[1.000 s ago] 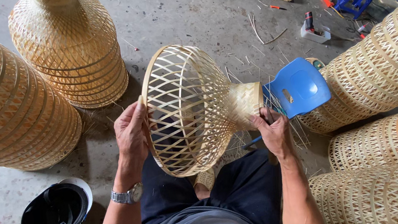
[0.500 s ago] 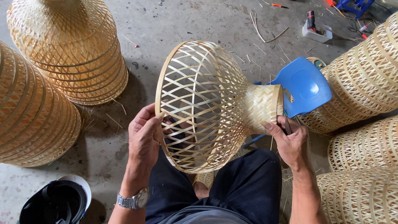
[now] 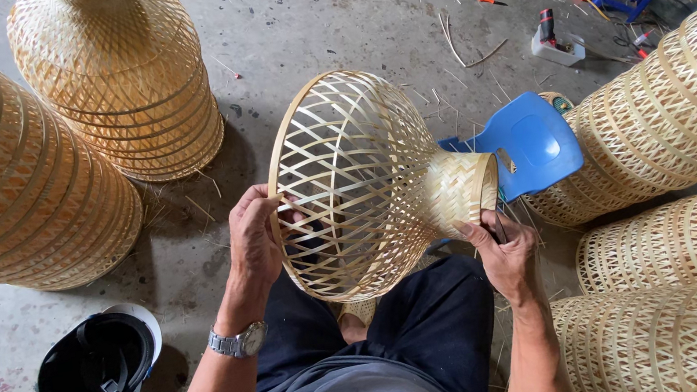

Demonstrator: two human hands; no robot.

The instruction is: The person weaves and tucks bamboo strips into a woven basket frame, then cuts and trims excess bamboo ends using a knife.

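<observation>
Fingers (image 3: pixel 266 206) on rim | bamboo lampshade (image 3: pixel 364 181) tilted further right, raised

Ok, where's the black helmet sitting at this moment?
In the head view the black helmet lies upturned on the concrete floor at lower left, just outside the person's left forearm and wristwatch, below the big stacked woven bamboo shades.
</observation>
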